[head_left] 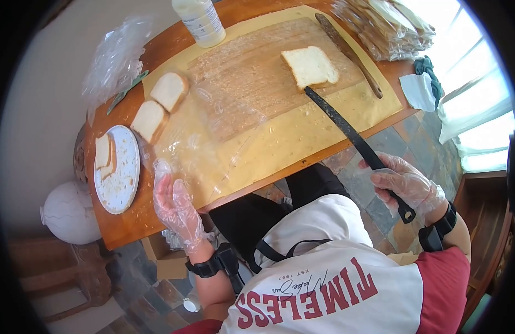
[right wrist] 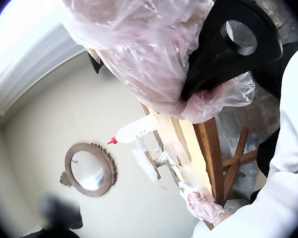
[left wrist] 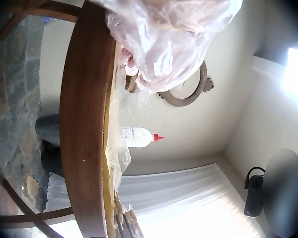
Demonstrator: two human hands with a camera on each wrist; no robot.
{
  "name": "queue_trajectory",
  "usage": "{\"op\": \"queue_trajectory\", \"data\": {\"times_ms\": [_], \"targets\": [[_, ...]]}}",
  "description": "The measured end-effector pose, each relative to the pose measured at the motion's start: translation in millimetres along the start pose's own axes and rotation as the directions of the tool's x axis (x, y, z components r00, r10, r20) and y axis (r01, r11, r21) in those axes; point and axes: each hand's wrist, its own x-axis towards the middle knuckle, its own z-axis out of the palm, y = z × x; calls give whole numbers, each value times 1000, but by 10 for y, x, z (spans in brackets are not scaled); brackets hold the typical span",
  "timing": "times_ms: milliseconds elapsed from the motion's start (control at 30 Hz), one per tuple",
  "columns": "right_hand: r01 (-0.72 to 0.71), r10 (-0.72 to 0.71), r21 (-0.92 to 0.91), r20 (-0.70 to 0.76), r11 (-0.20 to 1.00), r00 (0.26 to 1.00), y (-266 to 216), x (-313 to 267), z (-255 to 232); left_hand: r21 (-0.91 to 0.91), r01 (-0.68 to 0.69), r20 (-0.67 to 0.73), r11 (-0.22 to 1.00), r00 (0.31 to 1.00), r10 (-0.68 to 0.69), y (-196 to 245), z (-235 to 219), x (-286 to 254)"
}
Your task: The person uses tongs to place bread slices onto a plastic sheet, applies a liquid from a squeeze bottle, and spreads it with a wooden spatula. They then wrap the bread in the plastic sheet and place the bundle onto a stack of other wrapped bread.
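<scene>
My right hand [head_left: 402,181], in a clear plastic glove, grips a long, flat black tool [head_left: 346,127] by its handle. A round hole pierces the handle end, and crumbs cling to the blade. Its tip meets the lower corner of a bread slice [head_left: 311,67] lying on the wooden board [head_left: 235,83]. In the right wrist view, the gloved fingers wrap the black handle [right wrist: 213,54]. My left hand [head_left: 179,209], also gloved, is held at the table's front edge with relaxed fingers and nothing in them. Two more bread pieces [head_left: 150,120] [head_left: 169,91] lie to the left of the board.
A white plate [head_left: 123,167] at the left holds cut bread and crumbs. A white bottle [head_left: 199,22] with a red tip stands behind the board. A long brown tool [head_left: 349,54] lies along its right side. Bagged bread [head_left: 385,28] is piled at the far right, plastic bags [head_left: 115,61] at the left.
</scene>
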Motion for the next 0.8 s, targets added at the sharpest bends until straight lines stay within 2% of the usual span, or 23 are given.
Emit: {"op": "queue_trajectory", "data": {"times_ms": [167,233,367,433,800], "targets": [[-21,22,17,-43,1000,999,-37,-107,-30,17,-14,-25,1000,1000,14,-35,11,9],[-2,5,34,-98,999,995,6,-155,-80,-25,-39,-33,999,999,38,-16,44,3],[-9,8,-3,-218,1000,976,3,-197,-139,1,-55,-34,998,998,55,-57,31,10],[10,-14,-23,-212,1000,977,36,-149,-182,50,-53,-30,997,998,54,-63,15,17],[81,-99,-79,-261,994,960,-13,42,-166,53,-41,-29,998,999,42,-2,25,2]]}}
